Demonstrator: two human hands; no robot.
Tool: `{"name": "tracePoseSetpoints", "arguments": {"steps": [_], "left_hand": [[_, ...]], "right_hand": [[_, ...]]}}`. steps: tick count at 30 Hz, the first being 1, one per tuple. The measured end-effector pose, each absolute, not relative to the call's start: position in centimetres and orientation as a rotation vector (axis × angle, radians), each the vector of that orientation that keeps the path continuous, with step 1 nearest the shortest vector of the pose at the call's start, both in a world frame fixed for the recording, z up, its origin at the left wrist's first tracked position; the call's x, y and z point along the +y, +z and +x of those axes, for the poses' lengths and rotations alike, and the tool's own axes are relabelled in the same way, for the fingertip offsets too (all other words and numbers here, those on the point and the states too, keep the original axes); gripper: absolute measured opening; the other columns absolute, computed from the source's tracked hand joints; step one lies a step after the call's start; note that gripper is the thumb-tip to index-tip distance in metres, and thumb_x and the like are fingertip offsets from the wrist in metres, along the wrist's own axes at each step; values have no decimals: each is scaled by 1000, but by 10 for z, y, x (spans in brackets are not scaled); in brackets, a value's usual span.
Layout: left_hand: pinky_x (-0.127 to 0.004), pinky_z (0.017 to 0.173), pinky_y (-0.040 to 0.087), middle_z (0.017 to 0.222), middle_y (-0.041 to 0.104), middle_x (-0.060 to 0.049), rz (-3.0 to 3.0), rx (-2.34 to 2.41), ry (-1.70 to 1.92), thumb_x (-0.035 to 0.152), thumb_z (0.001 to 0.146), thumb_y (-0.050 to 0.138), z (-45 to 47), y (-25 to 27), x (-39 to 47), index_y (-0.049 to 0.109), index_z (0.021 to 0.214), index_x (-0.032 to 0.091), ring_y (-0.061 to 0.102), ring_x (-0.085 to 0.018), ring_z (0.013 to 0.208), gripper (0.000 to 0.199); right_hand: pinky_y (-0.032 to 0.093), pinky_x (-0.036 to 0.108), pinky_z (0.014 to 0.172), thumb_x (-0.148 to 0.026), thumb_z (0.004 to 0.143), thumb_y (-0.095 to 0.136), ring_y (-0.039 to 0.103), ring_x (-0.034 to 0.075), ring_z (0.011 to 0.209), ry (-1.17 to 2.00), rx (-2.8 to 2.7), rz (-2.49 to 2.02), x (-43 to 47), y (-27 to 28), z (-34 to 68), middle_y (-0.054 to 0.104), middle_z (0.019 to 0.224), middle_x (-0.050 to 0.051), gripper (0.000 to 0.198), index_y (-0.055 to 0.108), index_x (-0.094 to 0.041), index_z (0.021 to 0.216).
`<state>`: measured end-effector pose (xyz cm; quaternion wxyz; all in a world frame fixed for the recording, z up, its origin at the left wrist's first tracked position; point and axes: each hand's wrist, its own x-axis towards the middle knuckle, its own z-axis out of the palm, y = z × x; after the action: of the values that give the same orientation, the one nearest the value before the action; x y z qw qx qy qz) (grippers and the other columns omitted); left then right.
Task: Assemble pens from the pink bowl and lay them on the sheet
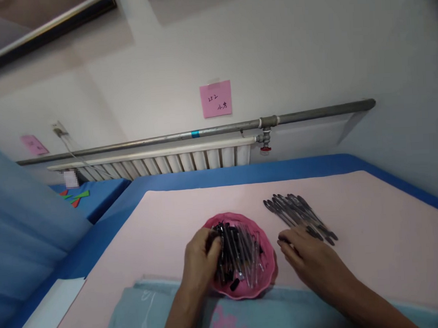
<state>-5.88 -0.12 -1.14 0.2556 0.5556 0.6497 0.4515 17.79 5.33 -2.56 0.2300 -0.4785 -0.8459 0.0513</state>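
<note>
A pink bowl [267,252] sits at the near edge of the pink sheet and is heaped with black and clear pen parts [240,253]. My left hand [200,263] reaches into the bowl's left side, its fingers curled among the parts; what they grip is hidden. To the right, a row of assembled black pens [298,213] lies side by side on the sheet. My right hand [307,259] rests flat beside the bowl, its fingertips at the near end of the pen row.
The pink sheet [373,234] covers a blue table [241,175] set against a white wall with a radiator [167,162] and a pipe. A grey-blue cloth [139,315] lies at the near edge. Another blue table [92,200] stands at the left.
</note>
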Motion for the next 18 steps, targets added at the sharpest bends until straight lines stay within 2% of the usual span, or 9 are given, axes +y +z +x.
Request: {"name": "tracePoseSetpoints", "arguments": {"steps": [5, 10, 14, 16, 18], "left_hand": [[-34, 74, 40, 84, 64, -10, 1841, 2019, 757, 23, 80, 46, -32, -12, 5, 62, 79, 17, 57, -22, 82, 17], [-38, 81, 41, 95, 66, -16, 1734, 2230, 494, 25, 73, 55, -16, -11, 22, 66, 86, 15, 59, -28, 91, 20], [-40, 77, 42, 86, 69, -19, 1693, 2210, 480, 23, 70, 56, -12, -11, 28, 68, 80, 14, 62, -30, 84, 18], [-39, 75, 42, 80, 69, -18, 1675, 2185, 503, 19, 68, 55, -12, -10, 30, 69, 73, 15, 63, -30, 82, 15], [-40, 74, 42, 73, 68, -17, 1649, 2154, 546, 14, 64, 55, -12, -8, 31, 66, 63, 16, 63, -31, 79, 12]], "right_hand": [[44, 30, 56, -22, 88, 33, 59, 18, 63, 203, -2307, -1324, 49, -26, 183, 60, 76, 6, 25, 55, -21, 75], [47, 32, 63, -19, 89, 34, 58, 19, 68, 300, -2276, -1231, 42, -21, 177, 58, 76, 6, 25, 57, -20, 79], [47, 36, 78, -18, 89, 39, 56, 22, 88, 345, -2256, -1065, 37, -15, 163, 60, 94, 10, 23, 61, -20, 83], [43, 42, 85, -21, 86, 47, 52, 27, 100, 295, -2313, -1098, 36, -12, 152, 58, 108, 12, 17, 63, -18, 82], [41, 47, 84, -23, 82, 52, 49, 32, 102, 278, -2376, -1249, 37, -9, 140, 58, 110, 16, 15, 65, -16, 82]]}}
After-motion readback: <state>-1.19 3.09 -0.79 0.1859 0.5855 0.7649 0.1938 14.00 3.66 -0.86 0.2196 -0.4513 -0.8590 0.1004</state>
